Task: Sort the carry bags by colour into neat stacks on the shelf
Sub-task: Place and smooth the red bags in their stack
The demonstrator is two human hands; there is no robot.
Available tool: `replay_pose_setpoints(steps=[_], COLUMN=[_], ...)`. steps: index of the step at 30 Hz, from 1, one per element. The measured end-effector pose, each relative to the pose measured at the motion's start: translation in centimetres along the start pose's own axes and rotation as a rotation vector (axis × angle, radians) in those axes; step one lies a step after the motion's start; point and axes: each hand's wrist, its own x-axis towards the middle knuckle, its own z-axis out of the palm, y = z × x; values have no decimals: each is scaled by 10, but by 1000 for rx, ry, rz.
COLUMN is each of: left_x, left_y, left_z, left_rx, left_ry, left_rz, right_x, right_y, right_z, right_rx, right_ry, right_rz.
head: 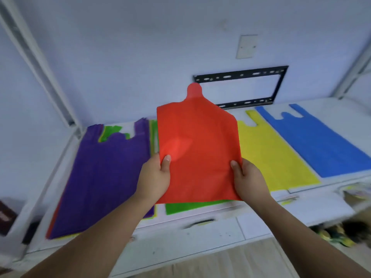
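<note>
I hold a red carry bag (197, 145) up above the white shelf (321, 205), its handle end pointing away from me. My left hand (154, 177) grips its left lower edge and my right hand (250, 180) grips its right lower edge. Under it lies a green bag (192, 206), mostly hidden. At the left sits a mixed pile with a purple bag (104, 173) on top; green, yellow and red edges peek out beneath. A yellow bag (275, 153) lies flat to the right, and a blue bag (319, 141) lies beyond it.
A black metal wall bracket (279, 87) hangs on the wall behind the shelf. White frame posts (40, 67) rise at the left and the right. A drawer with a slot handle (200, 223) sits below the shelf edge. Clutter (341, 233) lies on the floor at the lower right.
</note>
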Motion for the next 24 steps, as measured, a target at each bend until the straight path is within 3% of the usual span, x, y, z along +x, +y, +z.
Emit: replay_pose_setpoints(steps=[13,24], left_x=[-36,-36], left_y=[219,313], left_z=[209,320], left_rx=[-219,-248], left_ry=[-231,-383], left_rz=[176,210], right_x=[1,31], right_y=[180,271], right_z=[-232,-328], right_rx=[-91,-168], right_ry=[277,308], right_rz=[198,300])
